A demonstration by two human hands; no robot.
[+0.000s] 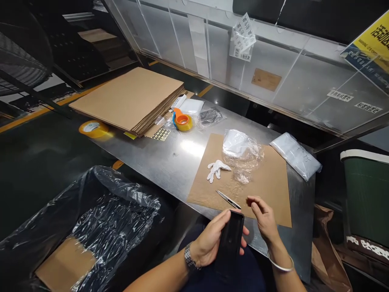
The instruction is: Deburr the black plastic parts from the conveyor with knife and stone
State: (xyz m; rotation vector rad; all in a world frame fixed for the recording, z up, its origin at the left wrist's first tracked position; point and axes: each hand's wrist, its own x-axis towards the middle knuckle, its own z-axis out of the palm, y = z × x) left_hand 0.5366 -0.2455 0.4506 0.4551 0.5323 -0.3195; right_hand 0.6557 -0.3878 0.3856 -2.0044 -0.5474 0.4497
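Left hand (210, 240) clasps black case (232, 232) by its edges

Right hand (266, 222) curls loosely beside it; better keep fingertips clear of the knife (228, 199) beyond.

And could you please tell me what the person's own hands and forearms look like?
The left hand and right hand are ungloved, with no sleeves in view. The left wears a silvery linked metal band; the right, a smooth, pale silvery bangle.

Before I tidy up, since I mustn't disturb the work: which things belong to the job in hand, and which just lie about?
Likely job: black object in left hand; perhaps knife.
Apparently lying about: white glove, tape dispenser, cardboard stack.
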